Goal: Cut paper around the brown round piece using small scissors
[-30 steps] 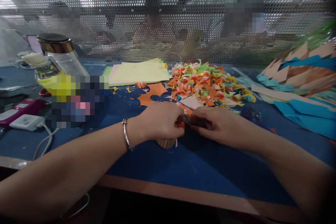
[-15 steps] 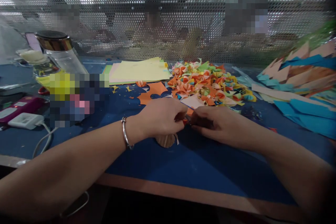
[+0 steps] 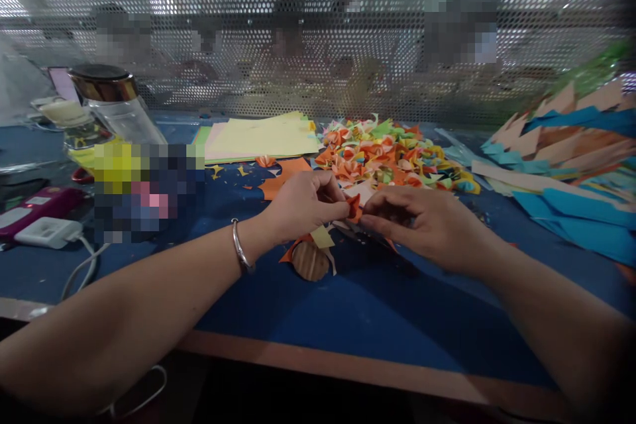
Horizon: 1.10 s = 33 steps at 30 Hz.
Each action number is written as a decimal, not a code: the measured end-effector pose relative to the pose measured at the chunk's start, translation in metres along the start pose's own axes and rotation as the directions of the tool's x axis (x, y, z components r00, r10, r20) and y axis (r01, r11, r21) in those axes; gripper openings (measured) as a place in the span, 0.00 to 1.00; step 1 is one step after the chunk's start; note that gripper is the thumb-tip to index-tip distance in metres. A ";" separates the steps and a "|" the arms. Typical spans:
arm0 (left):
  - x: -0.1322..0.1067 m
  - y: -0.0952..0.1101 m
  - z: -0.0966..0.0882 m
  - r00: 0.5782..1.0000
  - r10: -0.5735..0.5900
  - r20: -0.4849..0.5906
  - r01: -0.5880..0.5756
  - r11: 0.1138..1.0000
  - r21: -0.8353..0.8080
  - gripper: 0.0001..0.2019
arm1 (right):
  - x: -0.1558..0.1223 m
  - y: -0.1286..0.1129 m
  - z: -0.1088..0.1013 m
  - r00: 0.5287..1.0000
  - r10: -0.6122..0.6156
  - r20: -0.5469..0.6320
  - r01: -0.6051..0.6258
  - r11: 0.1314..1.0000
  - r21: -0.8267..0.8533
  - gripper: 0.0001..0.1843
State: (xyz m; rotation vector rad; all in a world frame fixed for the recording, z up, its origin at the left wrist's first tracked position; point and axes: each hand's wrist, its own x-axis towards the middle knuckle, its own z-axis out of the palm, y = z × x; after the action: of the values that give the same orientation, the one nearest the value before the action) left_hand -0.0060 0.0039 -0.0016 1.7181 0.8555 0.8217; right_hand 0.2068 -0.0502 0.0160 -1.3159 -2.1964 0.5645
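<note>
Between my hands is a small folded orange paper piece [image 3: 353, 205], standing up a little above the table. My left hand [image 3: 305, 204], with a silver bangle at the wrist, pinches it between thumb and fingertips from the left. My right hand [image 3: 422, 222] has its fingertips closed together at the paper's lower right edge; the inside of its grip is partly hidden. Below my left hand a round wooden disc [image 3: 311, 261] lies on the table, with a pale yellow paper scrap [image 3: 322, 237] beside it. Cut orange paper [image 3: 283, 175] lies behind my left hand.
Behind my hands is a heap of small folded paper pieces [image 3: 372, 152]. Paper sheets [image 3: 263, 136] are stacked left of it. Blue and pink paper [image 3: 571, 209] lies right. A bottle [image 3: 119, 112], purple device [image 3: 42, 212] and white adapter [image 3: 52, 228] stand left. A perforated screen [image 3: 318, 73] rises behind.
Both hands have risen slightly and moved away from me. The orange paper piece now shows more between the fingertips, and the wooden disc is more uncovered.
</note>
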 end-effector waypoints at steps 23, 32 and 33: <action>-0.006 0.004 0.006 0.995 0.090 -0.051 -0.086 0.993 0.085 0.06 | 0.000 0.000 0.004 0.994 -0.012 -0.106 0.015 1.000 0.028 0.18; -0.008 0.004 0.009 0.990 0.122 -0.077 -0.116 0.990 0.078 0.06 | -0.001 0.002 0.004 0.993 -0.012 -0.120 0.013 1.000 0.007 0.14; -0.007 0.003 0.009 0.990 0.118 -0.078 -0.112 0.991 0.074 0.06 | -0.001 0.002 0.004 0.993 -0.007 -0.121 0.007 1.000 0.007 0.14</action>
State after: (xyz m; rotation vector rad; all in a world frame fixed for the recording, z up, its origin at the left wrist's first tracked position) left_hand -0.0016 -0.0074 -0.0016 1.8187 0.8547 0.9551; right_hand 0.2061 -0.0505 0.0111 -1.3033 -2.0979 0.4772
